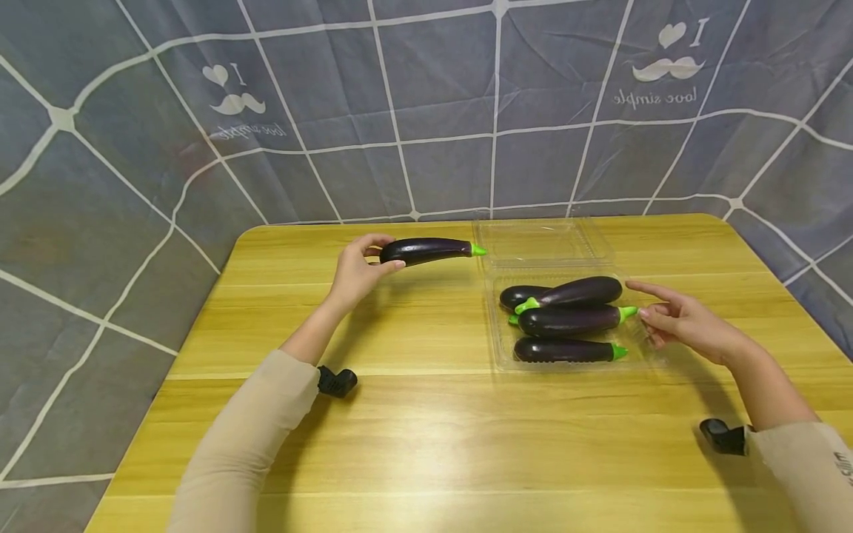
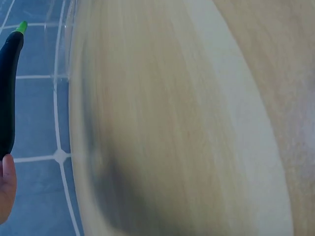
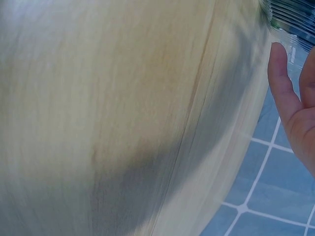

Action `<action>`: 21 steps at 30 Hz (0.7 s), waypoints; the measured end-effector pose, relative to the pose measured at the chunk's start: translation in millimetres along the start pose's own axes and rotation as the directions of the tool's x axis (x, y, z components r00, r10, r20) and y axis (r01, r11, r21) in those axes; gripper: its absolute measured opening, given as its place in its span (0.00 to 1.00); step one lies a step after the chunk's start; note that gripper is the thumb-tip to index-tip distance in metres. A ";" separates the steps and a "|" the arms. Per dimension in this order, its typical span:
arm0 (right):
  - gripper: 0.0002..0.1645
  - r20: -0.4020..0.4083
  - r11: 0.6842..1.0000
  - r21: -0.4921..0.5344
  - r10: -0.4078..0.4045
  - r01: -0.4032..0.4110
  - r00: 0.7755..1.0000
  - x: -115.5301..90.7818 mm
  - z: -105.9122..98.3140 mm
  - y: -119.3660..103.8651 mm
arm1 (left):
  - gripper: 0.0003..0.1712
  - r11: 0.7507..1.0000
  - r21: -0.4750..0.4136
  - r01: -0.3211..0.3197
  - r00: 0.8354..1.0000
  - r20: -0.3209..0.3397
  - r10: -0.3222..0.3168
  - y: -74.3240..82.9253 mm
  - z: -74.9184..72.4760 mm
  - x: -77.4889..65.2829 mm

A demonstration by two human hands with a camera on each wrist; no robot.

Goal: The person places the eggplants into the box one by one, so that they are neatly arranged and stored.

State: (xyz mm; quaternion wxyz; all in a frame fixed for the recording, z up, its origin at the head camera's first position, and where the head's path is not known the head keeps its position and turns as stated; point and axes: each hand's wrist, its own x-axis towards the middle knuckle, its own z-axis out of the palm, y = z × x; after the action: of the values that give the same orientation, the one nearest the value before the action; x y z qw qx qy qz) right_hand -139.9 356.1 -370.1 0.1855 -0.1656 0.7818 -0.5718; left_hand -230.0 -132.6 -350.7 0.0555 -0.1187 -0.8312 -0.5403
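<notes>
My left hand (image 1: 360,269) grips the rounded end of a dark purple eggplant (image 1: 429,250) between thumb and fingers. The eggplant is held level, its green stem pointing right toward a clear plastic box. In the left wrist view only part of the eggplant (image 2: 8,88) and of the hand (image 2: 6,189) shows. Several more eggplants (image 1: 569,321) lie in the clear plastic box (image 1: 504,363), one slanted across others. At the box's right side is my right hand (image 1: 693,326), index finger extended and thumb beside a green stem; whether they touch cannot be told.
The box's clear lid (image 1: 533,240) lies folded back behind it on the wooden table (image 1: 413,437). A grey curtain with white lines (image 1: 446,81) hangs around the table's far side. Black wrist devices (image 1: 338,382) stick out from both sleeves.
</notes>
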 end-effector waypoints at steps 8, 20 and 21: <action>0.30 0.006 1.000 0.009 0.000 0.000 1.000 1.2 -1.0 -1.1 | 0.22 1.000 -0.002 0.005 0.999 0.051 -0.004 37.3 4.2 -18.5; 0.30 0.011 1.000 0.015 -0.008 0.008 1.000 0.4 -0.5 -0.9 | 0.22 0.999 -0.024 -0.028 0.988 0.150 0.031 29.8 28.8 -24.8; 0.30 0.012 1.000 0.016 -0.009 0.009 1.000 0.4 -0.5 -1.0 | 0.22 0.999 -0.022 -0.031 0.986 0.161 0.034 30.2 30.4 -25.8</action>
State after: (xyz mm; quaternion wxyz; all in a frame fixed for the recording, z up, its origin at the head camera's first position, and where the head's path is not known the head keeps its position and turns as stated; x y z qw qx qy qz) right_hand -140.4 356.0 -369.1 0.1887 -0.1710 0.7754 -0.5778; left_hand -196.2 -96.7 -342.0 -0.0044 -0.1763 -0.8256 -0.5360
